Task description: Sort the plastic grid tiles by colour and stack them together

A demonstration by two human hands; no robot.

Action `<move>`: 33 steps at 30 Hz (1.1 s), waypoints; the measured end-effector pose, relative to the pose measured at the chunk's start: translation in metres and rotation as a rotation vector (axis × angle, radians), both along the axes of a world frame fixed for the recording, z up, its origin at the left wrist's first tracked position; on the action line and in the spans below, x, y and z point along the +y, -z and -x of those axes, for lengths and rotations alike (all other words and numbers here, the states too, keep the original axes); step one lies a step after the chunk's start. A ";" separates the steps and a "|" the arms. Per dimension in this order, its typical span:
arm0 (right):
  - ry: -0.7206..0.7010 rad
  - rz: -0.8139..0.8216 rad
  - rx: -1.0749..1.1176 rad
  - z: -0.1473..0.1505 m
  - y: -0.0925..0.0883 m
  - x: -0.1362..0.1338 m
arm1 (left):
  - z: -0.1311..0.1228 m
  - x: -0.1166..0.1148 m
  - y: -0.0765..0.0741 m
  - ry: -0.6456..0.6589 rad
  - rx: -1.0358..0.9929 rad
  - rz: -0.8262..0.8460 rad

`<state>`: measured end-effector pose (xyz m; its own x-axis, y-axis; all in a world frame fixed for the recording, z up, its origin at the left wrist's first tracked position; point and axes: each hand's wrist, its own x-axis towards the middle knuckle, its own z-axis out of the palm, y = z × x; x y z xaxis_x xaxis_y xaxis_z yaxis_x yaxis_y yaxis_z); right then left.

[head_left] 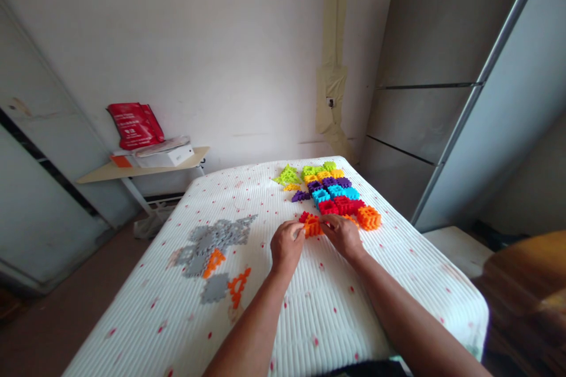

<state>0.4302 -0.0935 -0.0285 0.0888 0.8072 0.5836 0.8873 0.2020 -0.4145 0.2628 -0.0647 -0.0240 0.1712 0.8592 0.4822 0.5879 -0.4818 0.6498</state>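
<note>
An orange cube of interlocking plastic pieces (313, 227) sits between my two hands at the front of the coloured rows. My left hand (287, 242) grips its left side with curled fingers. From the right, my right hand (342, 235) pinches its other side. Just beyond lie red cubes (342, 205), and a finished-looking orange cube (369, 218) stands right of my right hand. Behind the red row come light blue cubes (336, 191), purple ones (329, 182), yellow ones (324, 176) and green ones (313, 171). Part of another orange piece shows behind my right hand.
Grey flat interlocking pieces (216, 241) lie on the left of the quilted cover (177, 318), with loose orange pieces (239, 287) near them. Loose green pieces (288, 175) lie at the far end. A side table (115, 172) holds a red bag (132, 125). A fridge (415, 70) stands right.
</note>
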 end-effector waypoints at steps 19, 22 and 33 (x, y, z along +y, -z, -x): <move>-0.014 -0.235 0.059 -0.007 -0.004 -0.007 | 0.033 -0.003 -0.008 -0.086 0.060 0.028; -0.021 -0.329 0.055 -0.011 -0.005 -0.008 | 0.072 -0.005 -0.019 -0.217 0.175 0.078; -0.127 -0.378 0.031 -0.001 -0.010 -0.012 | 0.160 -0.017 -0.022 -0.590 0.678 0.376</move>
